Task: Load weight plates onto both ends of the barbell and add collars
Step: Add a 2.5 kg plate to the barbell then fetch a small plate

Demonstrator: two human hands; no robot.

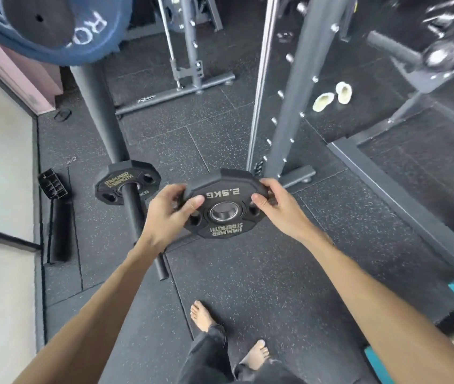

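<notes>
A small black many-sided rubber weight plate (224, 231), marked "2.5KG" and "HAMMER STRENGTH" in pale lettering around a shiny steel centre ring, is held in the air above the speckled black rubber floor (248, 273). The left hand (169, 210) grips its left edge and the right hand (274, 206) its right edge, thumbs pressed on the face. Just to the left, a matching black plate (117, 181) sits threaded on a dark metal bar (142, 231).
</notes>
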